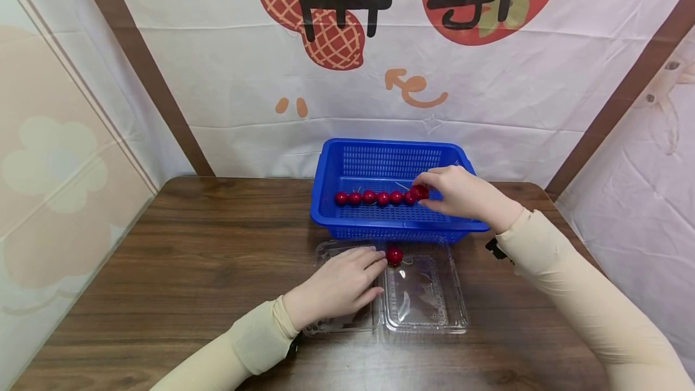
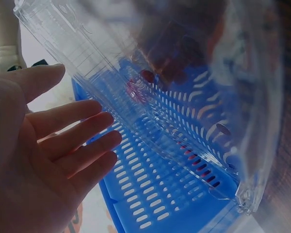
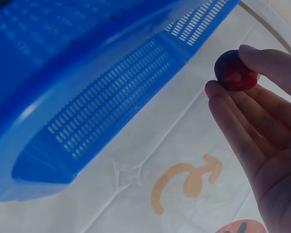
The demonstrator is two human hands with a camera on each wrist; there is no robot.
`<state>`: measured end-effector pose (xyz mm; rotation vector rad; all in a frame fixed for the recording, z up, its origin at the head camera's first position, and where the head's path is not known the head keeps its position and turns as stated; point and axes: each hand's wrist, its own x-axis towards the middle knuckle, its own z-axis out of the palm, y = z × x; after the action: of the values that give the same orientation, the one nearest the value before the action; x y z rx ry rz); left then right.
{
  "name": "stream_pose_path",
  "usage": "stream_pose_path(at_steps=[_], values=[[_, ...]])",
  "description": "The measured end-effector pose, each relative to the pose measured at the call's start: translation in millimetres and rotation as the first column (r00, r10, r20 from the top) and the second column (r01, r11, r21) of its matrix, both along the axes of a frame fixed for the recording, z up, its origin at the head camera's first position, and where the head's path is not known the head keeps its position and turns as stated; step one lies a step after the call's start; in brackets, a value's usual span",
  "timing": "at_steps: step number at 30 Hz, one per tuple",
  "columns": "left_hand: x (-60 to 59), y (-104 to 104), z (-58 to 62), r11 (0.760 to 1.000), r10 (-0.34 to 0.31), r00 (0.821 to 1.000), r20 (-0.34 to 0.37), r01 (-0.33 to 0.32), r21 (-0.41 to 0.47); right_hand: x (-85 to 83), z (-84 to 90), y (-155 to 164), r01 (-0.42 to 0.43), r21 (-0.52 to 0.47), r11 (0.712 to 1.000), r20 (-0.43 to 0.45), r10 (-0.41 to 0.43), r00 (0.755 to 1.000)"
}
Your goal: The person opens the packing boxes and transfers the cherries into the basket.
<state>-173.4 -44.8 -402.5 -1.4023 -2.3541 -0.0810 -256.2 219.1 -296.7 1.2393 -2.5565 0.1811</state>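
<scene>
Over the right part of the blue basket (image 1: 326, 155), my right hand (image 1: 461, 193) pinches a red cherry (image 3: 235, 72) between thumb and fingertips. Other cherries (image 1: 369, 197), several with thin stems, form a row across the basket floor. In front of the basket lies a hinged clear plastic box (image 1: 458, 309), spread open with its two halves side by side. One cherry (image 1: 394, 255) sits at the back of its right half. My left hand (image 1: 339, 282) lies over the left half, fingers extended and holding nothing, the fingertips close to that cherry.
The brown wooden table (image 1: 179, 270) carries both the basket and the box. A white printed cloth (image 1: 244, 89) hangs behind the table's back edge, with more cloth at both sides. The basket's perforated wall (image 3: 116, 92) rises beside my right hand.
</scene>
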Motion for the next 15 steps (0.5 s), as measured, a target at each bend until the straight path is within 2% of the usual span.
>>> stream_pose_path(at_steps=[8,15], values=[[0.1,-0.4,0.7,1.000,-0.001,1.000,0.000,0.001,-0.004,-19.1,4.0,-1.5,0.029,0.032,0.999,0.023,-0.029,0.999],[0.4,-0.7,1.5,1.000,0.004,1.000,0.008,-0.004,-0.007,-33.8,7.9,-5.3,0.072,0.064,0.995,0.080,-0.077,0.994]])
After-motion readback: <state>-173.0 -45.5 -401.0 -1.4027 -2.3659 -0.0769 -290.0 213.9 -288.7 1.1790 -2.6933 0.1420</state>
